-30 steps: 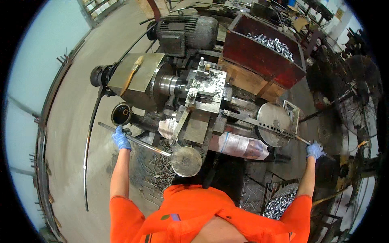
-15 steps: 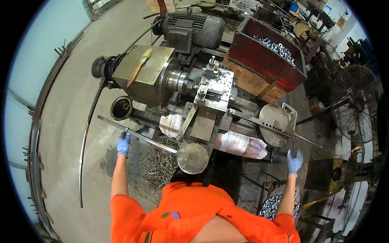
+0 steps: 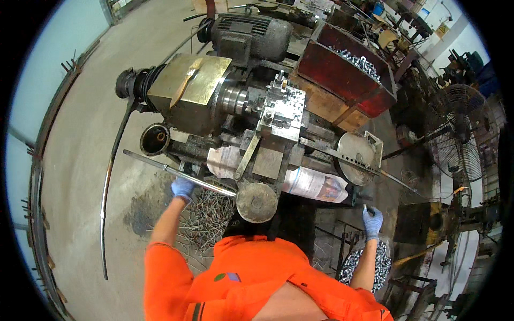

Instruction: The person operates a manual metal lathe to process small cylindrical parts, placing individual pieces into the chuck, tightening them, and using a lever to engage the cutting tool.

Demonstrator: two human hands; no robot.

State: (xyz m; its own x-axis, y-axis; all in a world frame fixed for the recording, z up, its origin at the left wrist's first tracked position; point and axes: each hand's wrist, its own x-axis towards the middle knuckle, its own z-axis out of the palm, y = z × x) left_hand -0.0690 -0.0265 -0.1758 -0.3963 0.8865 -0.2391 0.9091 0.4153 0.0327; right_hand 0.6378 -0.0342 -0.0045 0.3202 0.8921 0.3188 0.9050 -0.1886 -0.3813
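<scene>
My left hand (image 3: 183, 188), in a blue glove, is just below the long metal lever rod (image 3: 182, 174), near the machine's front. Its fingers are hidden beneath the rod and machine edge. The rod ends at a round metal disc (image 3: 257, 203) before my body. Over at the right, my right hand (image 3: 372, 221), also gloved, is raised with its fingers drawn together near a small dark tip; what it holds, if anything, is too small to name. A basket of small metal parts (image 3: 379, 267) sits beneath my right forearm. The lathe-like machine's spindle (image 3: 235, 101) faces a metal tool block (image 3: 284, 113).
A brush (image 3: 184, 88) lies on the machine's cover. Behind stand a motor (image 3: 257, 37) and a red bin (image 3: 342, 72) with metal parts. Metal shavings (image 3: 203, 222) cover the floor at left. A second disc (image 3: 356, 159) and a fan (image 3: 459, 115) are at right.
My left hand has gone from the rod's outer part rightward to below it. My right hand has moved left and slightly down, its fingers now closer together. The view has shifted slightly.
</scene>
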